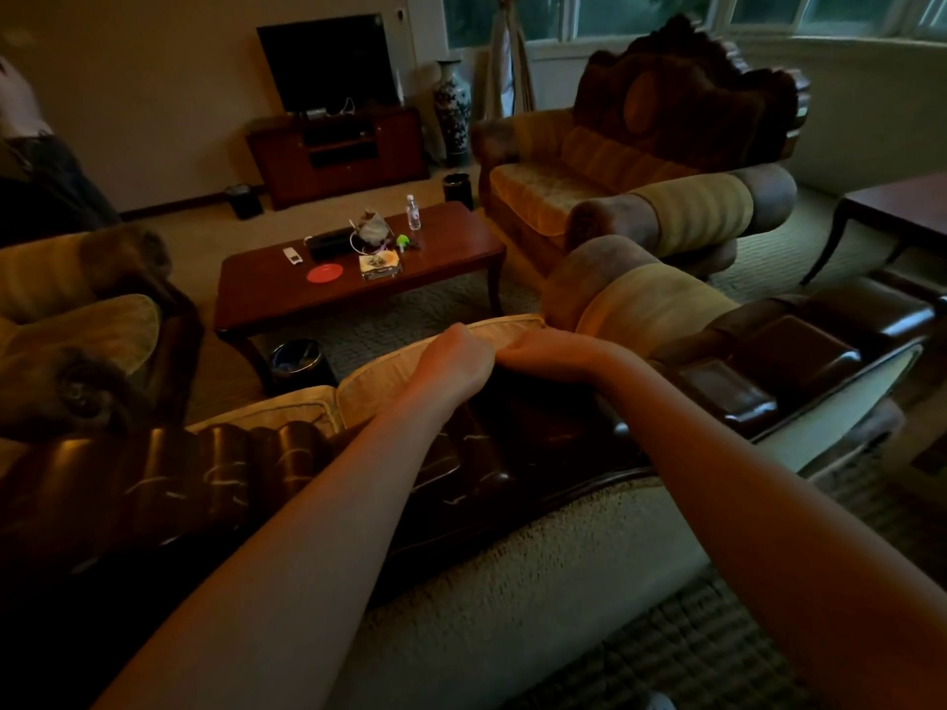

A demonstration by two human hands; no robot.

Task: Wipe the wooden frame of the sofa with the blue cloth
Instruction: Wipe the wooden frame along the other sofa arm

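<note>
I stand behind a sofa whose carved dark wooden frame (743, 361) runs across the top of its back. Both my arms reach over that frame. My left hand (453, 358) and my right hand (538, 348) sit side by side at the edge of a beige seat cushion (389, 374), fingers curled over its rim as if gripping it. The cushion is tilted up toward me. No blue cloth is visible anywhere in the dim room.
A dark wooden coffee table (451, 258) with a bottle, a red dish and small items stands beyond the sofa. A black bin (300, 358) sits by it. An ornate armchair (640, 161) is at the right, another sofa (77, 310) at the left, a TV cabinet (338, 151) at the back.
</note>
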